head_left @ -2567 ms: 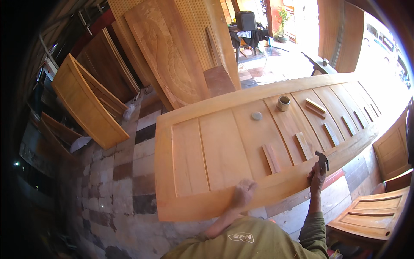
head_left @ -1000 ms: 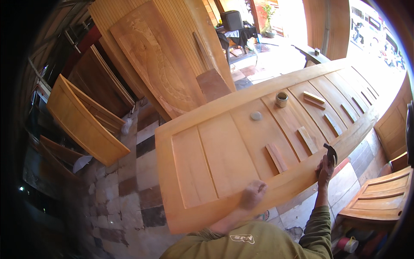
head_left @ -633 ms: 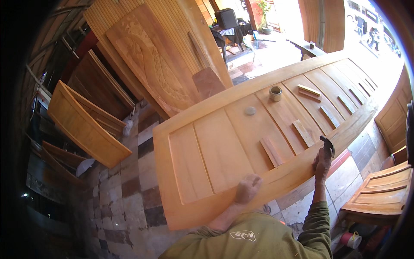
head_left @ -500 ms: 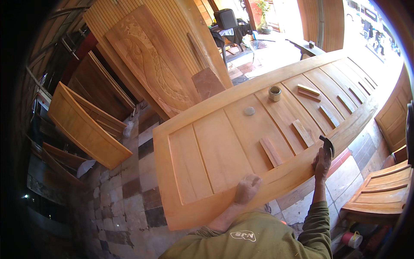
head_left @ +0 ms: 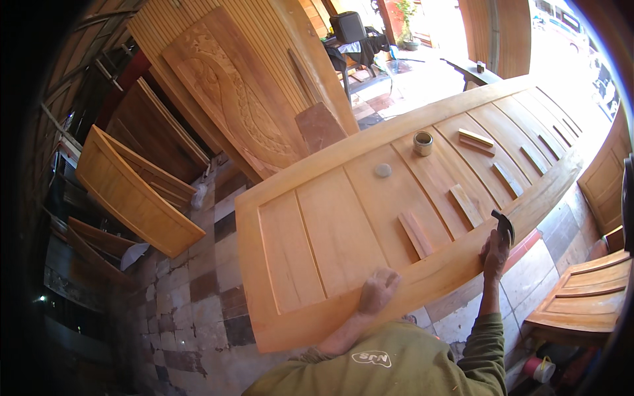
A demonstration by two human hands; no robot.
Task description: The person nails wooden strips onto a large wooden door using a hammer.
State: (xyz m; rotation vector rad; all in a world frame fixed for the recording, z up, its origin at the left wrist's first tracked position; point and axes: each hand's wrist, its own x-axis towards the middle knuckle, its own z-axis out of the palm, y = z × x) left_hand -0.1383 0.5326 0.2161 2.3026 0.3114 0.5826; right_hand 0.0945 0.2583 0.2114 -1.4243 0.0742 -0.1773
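Observation:
A large panelled wooden door [head_left: 281,330] lies flat before me. My left hand [head_left: 379,290] is closed in a fist and rests on the door's near rail. Its fingers curl under, so I cannot see whether anything is inside. At the near long edge, farther right, my right hand [head_left: 494,256] wraps round a black hammer-like tool [head_left: 505,226] with a curved head standing up above the fingers. Several short wooden strips lie on the door, one strip [head_left: 415,235] between my hands and another strip [head_left: 466,205] just beyond the tool.
An open tin [head_left: 422,143] and a round pale disc [head_left: 383,170] stand on the door panels. Carved door panels [head_left: 231,99] lean at the back left, and a curved wooden piece [head_left: 135,198] stands on the tiled floor. A panelled wooden piece [head_left: 588,290] is at the right.
The view has shifted very slightly. Both hands, the tool and the things on the door keep their places.

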